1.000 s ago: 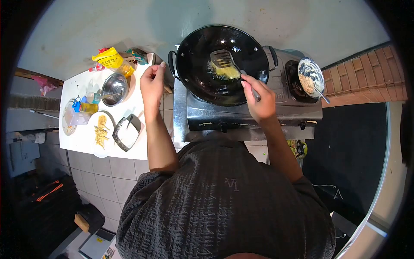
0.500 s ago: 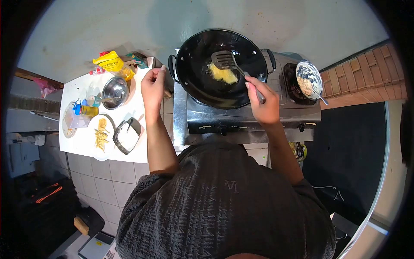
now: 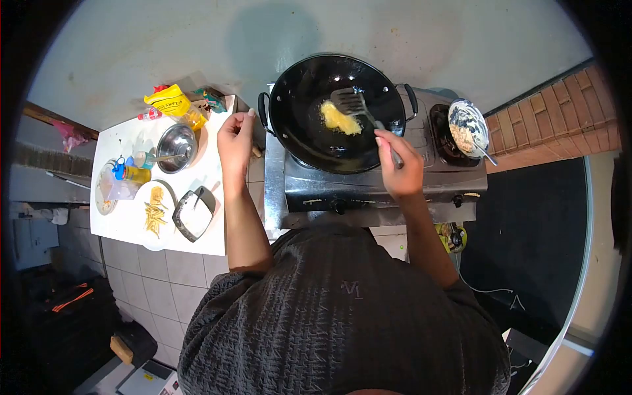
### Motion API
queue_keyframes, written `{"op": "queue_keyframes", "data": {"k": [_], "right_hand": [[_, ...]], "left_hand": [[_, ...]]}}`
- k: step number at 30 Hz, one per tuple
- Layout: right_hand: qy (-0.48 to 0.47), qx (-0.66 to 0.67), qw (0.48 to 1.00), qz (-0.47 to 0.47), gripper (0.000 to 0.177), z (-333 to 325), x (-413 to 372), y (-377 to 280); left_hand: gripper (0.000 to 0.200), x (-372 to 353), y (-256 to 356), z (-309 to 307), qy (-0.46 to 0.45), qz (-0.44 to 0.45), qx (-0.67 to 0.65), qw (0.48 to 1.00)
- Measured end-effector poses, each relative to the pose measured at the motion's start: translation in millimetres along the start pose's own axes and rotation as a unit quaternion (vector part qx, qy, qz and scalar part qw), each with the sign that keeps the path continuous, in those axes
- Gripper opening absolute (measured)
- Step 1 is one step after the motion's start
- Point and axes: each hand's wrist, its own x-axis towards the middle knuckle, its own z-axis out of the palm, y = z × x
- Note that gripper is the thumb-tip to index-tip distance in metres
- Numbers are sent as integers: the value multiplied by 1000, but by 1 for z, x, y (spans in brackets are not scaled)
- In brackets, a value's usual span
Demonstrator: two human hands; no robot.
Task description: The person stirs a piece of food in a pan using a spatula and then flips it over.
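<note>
My right hand [image 3: 401, 164] grips the handle of a slotted metal spatula [image 3: 349, 102]. Its blade lies on the right edge of a yellow lump of egg [image 3: 337, 118] in the black wok [image 3: 309, 141]. The wok sits on the left burner of a steel gas stove [image 3: 368, 187]. My left hand [image 3: 236, 141] hovers just left of the wok's left handle with its fingers curled. I see nothing held in it.
On the right burner sits a bowl of rice with a spoon [image 3: 467, 125]. The white table [image 3: 125, 138] on the left carries a steel bowl [image 3: 176, 146], a yellow packet [image 3: 168, 100], a plate of yellow strips [image 3: 155, 210], a black dish [image 3: 193, 212] and a blue-capped bottle [image 3: 131, 172].
The spatula lifted off the egg, swung up and left, then came back down at the egg's right edge. My left hand stayed beside the wok's handle.
</note>
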Motion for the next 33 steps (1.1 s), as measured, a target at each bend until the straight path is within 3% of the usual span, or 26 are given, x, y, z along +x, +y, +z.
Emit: {"op": "queue_keyframes", "data": {"k": [16,33], "right_hand": [[14,-12,1000,14,15,-15,6,-4],[-33,12,999,40,14,-11,3,1]], "left_hand": [[22,1,-5,2,-14,-6,-9,1000],[22,1,-6,1,7,0,-4,1000]]}}
